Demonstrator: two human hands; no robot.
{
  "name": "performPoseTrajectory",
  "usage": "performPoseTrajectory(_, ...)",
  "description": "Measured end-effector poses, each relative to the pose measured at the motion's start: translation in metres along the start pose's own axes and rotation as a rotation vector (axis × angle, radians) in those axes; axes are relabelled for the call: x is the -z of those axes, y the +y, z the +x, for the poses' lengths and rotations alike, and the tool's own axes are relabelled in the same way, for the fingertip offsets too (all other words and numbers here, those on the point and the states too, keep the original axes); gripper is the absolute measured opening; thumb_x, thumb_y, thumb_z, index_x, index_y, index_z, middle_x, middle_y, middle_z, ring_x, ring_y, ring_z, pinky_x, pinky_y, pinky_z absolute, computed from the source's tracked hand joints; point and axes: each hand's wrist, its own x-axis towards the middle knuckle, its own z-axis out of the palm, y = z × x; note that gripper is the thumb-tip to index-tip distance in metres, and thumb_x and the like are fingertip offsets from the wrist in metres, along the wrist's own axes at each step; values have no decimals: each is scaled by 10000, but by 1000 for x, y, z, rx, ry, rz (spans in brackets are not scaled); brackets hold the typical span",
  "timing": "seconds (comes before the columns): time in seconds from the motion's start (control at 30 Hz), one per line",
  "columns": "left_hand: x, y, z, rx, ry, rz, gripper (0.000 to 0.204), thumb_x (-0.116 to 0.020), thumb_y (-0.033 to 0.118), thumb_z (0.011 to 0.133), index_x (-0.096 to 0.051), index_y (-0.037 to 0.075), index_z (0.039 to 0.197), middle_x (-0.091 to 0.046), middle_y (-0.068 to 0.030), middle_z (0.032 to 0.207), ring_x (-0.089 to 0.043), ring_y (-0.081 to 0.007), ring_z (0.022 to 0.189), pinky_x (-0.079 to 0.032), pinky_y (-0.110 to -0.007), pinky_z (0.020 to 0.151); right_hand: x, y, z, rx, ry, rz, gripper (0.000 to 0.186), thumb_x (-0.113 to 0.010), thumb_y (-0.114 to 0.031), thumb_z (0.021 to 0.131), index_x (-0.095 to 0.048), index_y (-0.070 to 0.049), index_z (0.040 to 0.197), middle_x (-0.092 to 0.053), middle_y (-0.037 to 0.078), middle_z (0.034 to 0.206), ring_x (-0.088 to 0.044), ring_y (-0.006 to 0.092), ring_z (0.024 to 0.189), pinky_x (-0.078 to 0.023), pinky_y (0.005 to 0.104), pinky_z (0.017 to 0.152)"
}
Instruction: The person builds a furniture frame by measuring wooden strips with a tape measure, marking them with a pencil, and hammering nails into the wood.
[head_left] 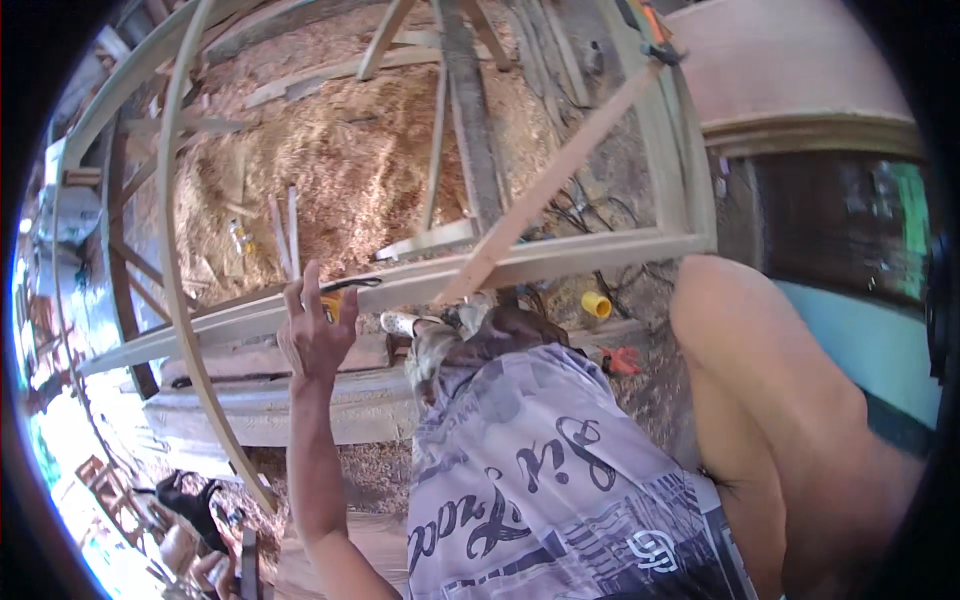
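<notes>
One small yellow tool (331,308) with a black strap (357,283) is being held in the left hand (318,335), its thumb and fingers being curled around it; the right hand is being kept out of view, so its state cannot be told. Just at the left hand, the long front rail (600,247) of a wooden frame is being seen, though whether it is being touched cannot be told. The room beyond the hand is being bounded by this rail, by one slat (560,185) being slanted across to the right, and by one long strip (172,150) to the left. Inside these edges, ground covered with wood shavings (350,160) is being left open. One bottle (240,238) is being seen beyond the hand to the left and one yellow cup (597,304) to the right, their contents being unreadable. One hammer (660,50) is being carried on the frame's far right side.
</notes>
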Motion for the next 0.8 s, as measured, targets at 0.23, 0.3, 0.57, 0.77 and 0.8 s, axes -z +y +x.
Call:
performPoseTrajectory(0.23, 38, 12, -52, 933, 636, -602, 286, -580, 255, 1004, -625, 8, 1140, -581, -46, 856, -541, -102, 704, -454, -246, 590, 29, 71, 106, 59, -215, -696, 283, -652, -149, 881, -651, -131, 1163, -485, 88, 1357, -501, 265, 1142, -375, 381, 882)
performPoseTrajectory(0.3, 66, 34, -86, 1420, 849, -1210, 215, -591, 245, 985, -625, 34, 1008, -489, 9, 737, -425, -51, 543, -324, -211, 432, 3, 105, 140, 118, -332, -728, 287, -642, -147, 883, -647, -126, 1170, -472, 99, 1381, -491, 284, 1170, -376, 394, 911)
performPoseTrajectory(0.57, 5, 68, -191, 1937, 833, -1980, 91, -545, 25, 928, -563, -27, 1000, -555, -73, 837, -548, -155, 749, -496, -287, 652, 8, 202, 293, 297, -657, -1002, 307, -603, -136, 893, -632, -106, 1197, -423, 147, 1479, -451, 361, 1282, -384, 446, 1026)
performPoseTrajectory(0.77, 16, 68, -186, 1603, 960, -2029, 238, -527, 97, 1003, -576, -64, 1172, -653, -129, 1005, -642, -216, 910, -569, -326, 801, -26, 207, 340, 604, -964, -1470, 302, -586, -127, 882, -638, -85, 1176, -412, 166, 1516, -438, 394, 1332, -392, 481, 1071)
performPoseTrajectory(0.8, 20, 63, -181, 1601, 985, -2036, 238, -527, 97, 1003, -576, -64, 1172, -653, -129, 1005, -642, -216, 910, -569, -326, 801, -25, 204, 340, 625, -965, -1476, 302, -586, -127, 882, -638, -85, 1176, -412, 166, 1516, -438, 394, 1332, -392, 481, 1071)
